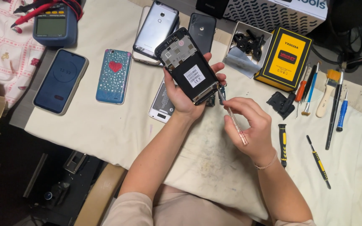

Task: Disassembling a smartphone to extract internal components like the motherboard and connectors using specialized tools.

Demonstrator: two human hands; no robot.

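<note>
Left hand point(181, 94): fingers were wrapped around an opened black phone point(187, 67), which I saw held above the middle of the desk point(105, 125), back cover off, white label showing.
Right hand point(250, 123): fingers were pinched shut on a slim clear-handled screwdriver point(233, 119); its tip met the phone's near right corner.
Phone position: tilted, top end pointing far and left, clear of the cloth.
Left of the hands: a blue phone with a red heart point(114, 75) and a dark phone in a pale case point(60, 80) lay flat, side by side.
Far side: a silver phone point(156, 27) and a black phone point(202, 27) lay just beyond the held one.
Right side: a yellow box point(285, 58), a brush point(327, 90) and several screwdrivers point(282, 144) lay spread out.
Far left: a blue multimeter point(55, 23).
</note>
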